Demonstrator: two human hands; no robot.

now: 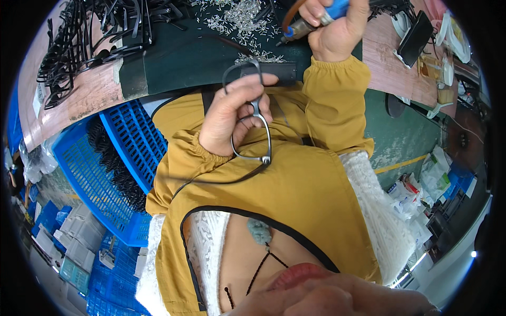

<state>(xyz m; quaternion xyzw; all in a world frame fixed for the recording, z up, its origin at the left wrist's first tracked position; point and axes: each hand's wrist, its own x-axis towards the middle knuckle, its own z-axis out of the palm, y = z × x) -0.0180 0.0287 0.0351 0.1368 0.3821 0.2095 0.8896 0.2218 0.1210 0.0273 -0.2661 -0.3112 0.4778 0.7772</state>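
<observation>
My left hand (234, 113) is closed around the middle of a dark eyeglass frame (256, 107), held above my lap just off the table's near edge. Both rims show no visible lenses, and one temple stretches leftward, blurred at its end. In my right hand (340, 34) is a blue powered screwdriver (299, 30) with a metal nose, its tip pointing left and down over the dark green mat (174, 60). Beside that tip lies a spread of tiny silver screws or pins (240, 21). A small dark block (284, 70) sits at the mat's near edge.
Many black eyeglass frames (108, 52) are heaped on the table's left side. Blue plastic baskets (132, 139), one with dark parts (113, 163), stand below left. A dark phone-like device (415, 39) leans at the right. Plastic bags (408, 197) lie low on the right.
</observation>
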